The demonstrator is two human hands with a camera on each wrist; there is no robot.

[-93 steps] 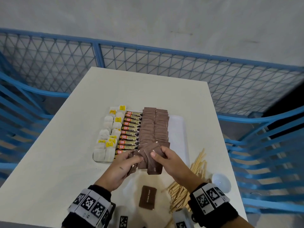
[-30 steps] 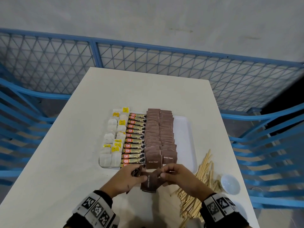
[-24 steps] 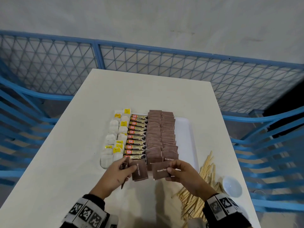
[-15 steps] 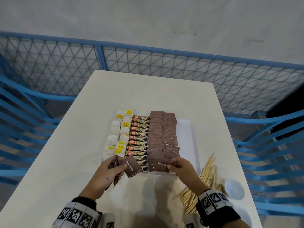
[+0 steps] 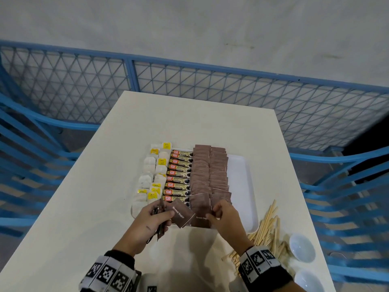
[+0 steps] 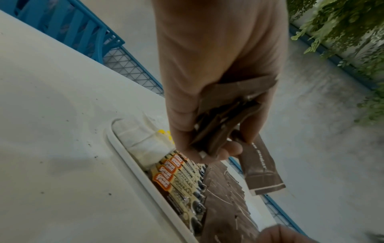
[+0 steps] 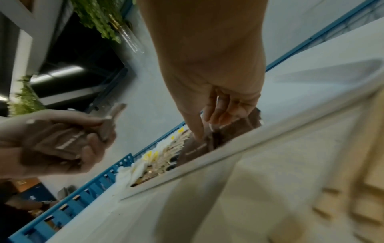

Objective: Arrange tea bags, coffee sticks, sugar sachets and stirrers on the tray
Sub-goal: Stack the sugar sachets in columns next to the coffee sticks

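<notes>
The flat brown paper sugar packets (image 5: 182, 213) say "Brown Sugar" in white letters. The long gold coffee sticks (image 5: 179, 178) say "Great Taste" and "GRANULES".

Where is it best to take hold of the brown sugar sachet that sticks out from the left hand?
Pinch the sachet at its free right corner, coming from the right with the right hand. That end juts clear of the left hand, which holds the near end together with spare sachets, so a thumb-and-finger grip there should slide it out.
</notes>
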